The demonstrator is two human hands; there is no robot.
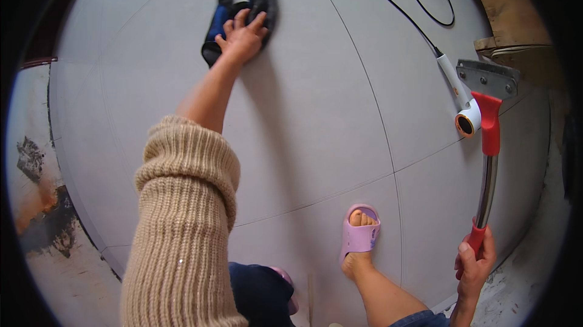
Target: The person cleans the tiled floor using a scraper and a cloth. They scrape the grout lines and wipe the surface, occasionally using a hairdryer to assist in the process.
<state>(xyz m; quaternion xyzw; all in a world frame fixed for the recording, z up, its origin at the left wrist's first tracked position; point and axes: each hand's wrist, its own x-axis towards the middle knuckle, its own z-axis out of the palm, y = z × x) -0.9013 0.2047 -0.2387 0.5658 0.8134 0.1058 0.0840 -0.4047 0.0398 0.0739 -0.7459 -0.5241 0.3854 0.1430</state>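
My left hand (243,38) lies with fingers spread over a crumpled black and blue cloth item (217,24) on the floor. Both are slightly blurred, and the palm covers part of the folds. In my right hand (475,258) is the red lower grip of a long-handled scraper (487,190). Its curved metal shaft points away from me, and the red neck ends in a wide grey blade holder (487,79) with several screws. Just left of this head, partly behind it, a white hair dryer (453,81) rests on the floor.
Large grey tiles (314,122) cover the floor, with thin joints. The dryer's black cord (401,12) loops at the upper right, near a wooden piece (510,3). A stained, rough strip (41,181) borders the left side. My foot in a pink slipper (360,236) stands below.
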